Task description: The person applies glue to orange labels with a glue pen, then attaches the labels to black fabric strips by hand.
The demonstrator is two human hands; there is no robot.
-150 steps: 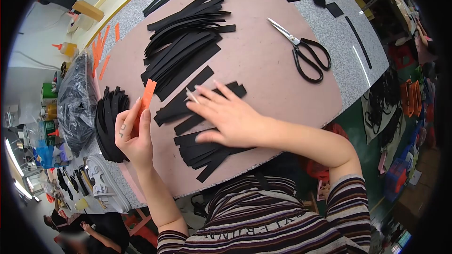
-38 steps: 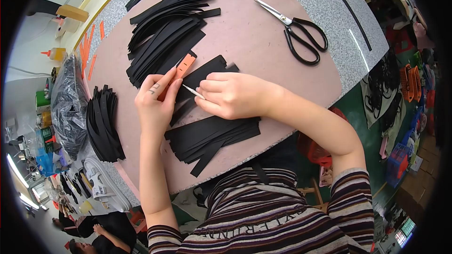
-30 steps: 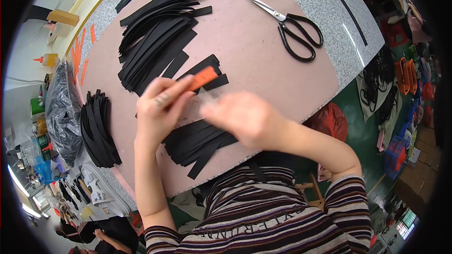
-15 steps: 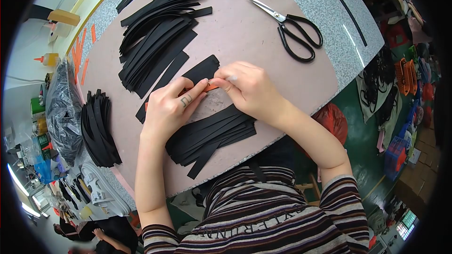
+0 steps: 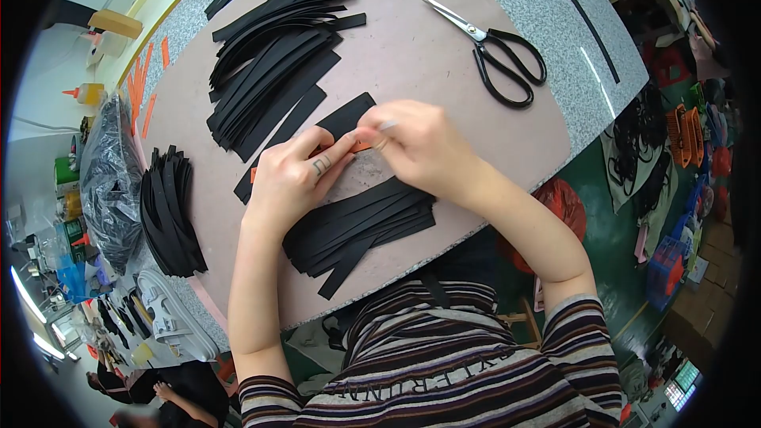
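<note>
My left hand (image 5: pixel 295 176) pinches a narrow orange strip (image 5: pixel 363 145) above the table, thumb and forefinger closed. Close against it, the slightly blurred fingers of my right hand (image 5: pixel 422 145) are pinched at the strip's other end. Something small and whitish shows at the right fingers; I cannot make out what. Under and behind the hands lie wide black strips (image 5: pixel 346 116), partly covered by the left hand. A flat stack of black strips (image 5: pixel 357 226) is nearest my body, just below both hands.
Black-handled scissors (image 5: pixel 501 55) lie at the upper right, blades half apart. A large pile of black strips (image 5: pixel 273 71) is at the upper left and a bundle (image 5: pixel 170 214) at the left. Orange strips (image 5: pixel 148 115) and a plastic-wrapped bundle (image 5: pixel 111 182) sit by the left edge.
The view has shifted slightly, so the things on the table appear a little further right. My right fingers have moved a little at the orange strip; the left hand keeps its pinch.
</note>
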